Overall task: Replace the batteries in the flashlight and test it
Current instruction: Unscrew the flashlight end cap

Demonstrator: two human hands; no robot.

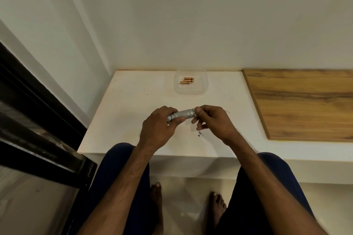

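The left hand grips the small silver knurled metal flashlight; the right hand pinches its right end cap. It looks light, rigid, and the knurling gives good grip.

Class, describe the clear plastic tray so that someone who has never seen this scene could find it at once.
Start at the white ledge in the corner, left of the wooden board. At its far edge, by the wall, sits the clear plastic tray. It alone is see-through and holds the copper-coloured batteries.

silver knurled flashlight; copper batteries; wood-grain board.
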